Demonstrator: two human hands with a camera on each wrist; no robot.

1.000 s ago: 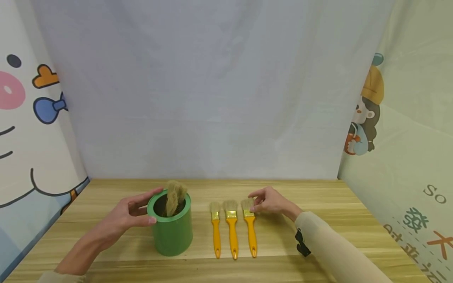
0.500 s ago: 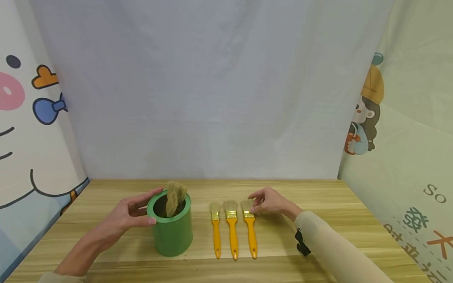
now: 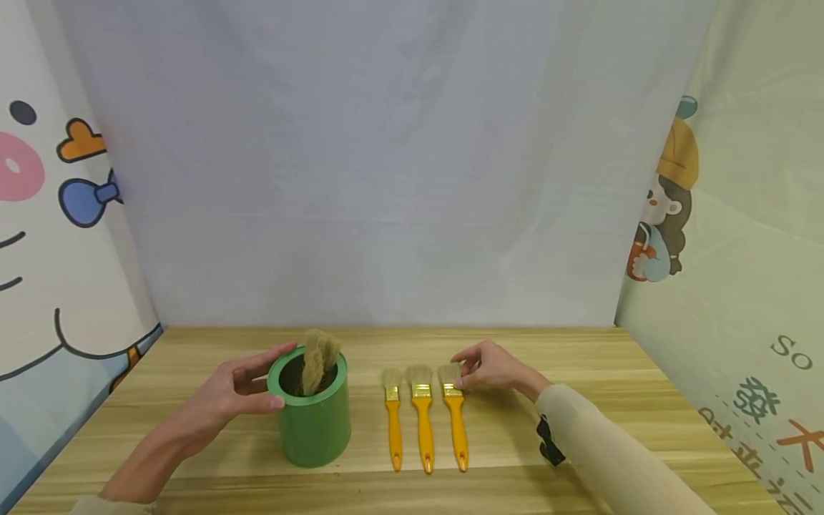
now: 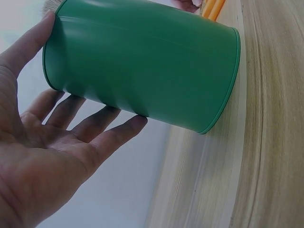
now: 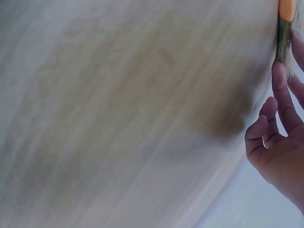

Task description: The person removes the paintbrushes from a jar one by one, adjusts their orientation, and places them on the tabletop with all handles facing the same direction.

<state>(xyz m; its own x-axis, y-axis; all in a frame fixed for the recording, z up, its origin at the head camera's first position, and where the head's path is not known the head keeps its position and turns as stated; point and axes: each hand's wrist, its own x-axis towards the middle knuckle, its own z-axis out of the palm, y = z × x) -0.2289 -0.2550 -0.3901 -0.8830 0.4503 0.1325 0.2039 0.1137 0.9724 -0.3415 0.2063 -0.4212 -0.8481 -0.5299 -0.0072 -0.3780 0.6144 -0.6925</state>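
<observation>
In the head view my right hand (image 3: 494, 368) pinches the rightmost yellow-handled flat paintbrush (image 3: 456, 422) beside 2 more paintbrushes (image 3: 424, 425); left wrist, my left hand (image 4: 50, 159) spreads wide against the green cylindrical can (image 4: 142, 61); right wrist, pale bristles (image 5: 289, 69) probably want light pressure.

The head view looks forward and down over the surface (image 3: 360, 493), from 6 o'clock towards a grey curtain (image 3: 373, 179) at 12, far enough back to frame the green can (image 3: 314, 429) and three brushes (image 3: 423, 422). The left wrist view hangs close beside the can, rolled so that the surface runs along 3 o'clock, the left fingers (image 4: 121, 133) towards 9. The right wrist view, tilted and blurred, mostly faces the surface, the right fingers (image 5: 284, 102) at 3 o'clock. Head and left wrist share the can and, at the latter's 1 o'clock, brush handles; head and right wrist share one brush, at the latter's 2.
</observation>
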